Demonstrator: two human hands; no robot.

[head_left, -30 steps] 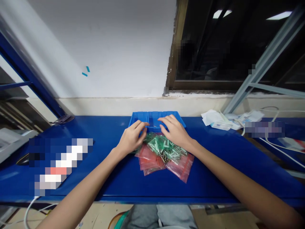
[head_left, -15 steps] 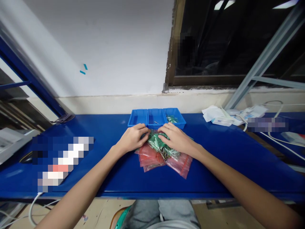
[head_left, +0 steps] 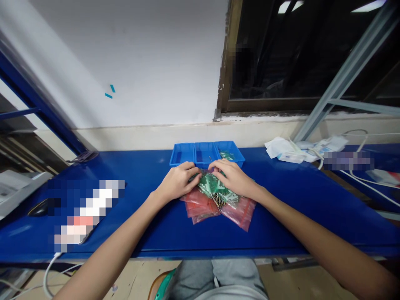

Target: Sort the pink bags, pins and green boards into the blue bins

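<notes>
Clear and red-tinted plastic bags [head_left: 204,204] lie in a pile on the blue table. Green and pale wall plugs [head_left: 215,183] and metal screws [head_left: 219,201] sit on the pile. My left hand [head_left: 181,181] closes with curled fingers at the pile's upper left edge, on a plastic bag. Over the upper right of the pile arches my right hand [head_left: 233,177], fingertips drawn together; what they hold is hidden. A small thin metal piece [head_left: 210,158] shows just beyond those fingertips, against the middle bin; whether they touch it I cannot tell.
Three joined blue bins [head_left: 183,154] stand behind my hands; the right one contains green pieces. White papers [head_left: 286,151] and cables lie at the back right. At left are a blurred white power strip [head_left: 93,206] and a dark mouse-shaped object [head_left: 39,207].
My right fingertips have drawn closer together and lifted slightly from the pile. The thin metal piece in the middle bin now appears farther right and more upright. My left hand barely moved.
</notes>
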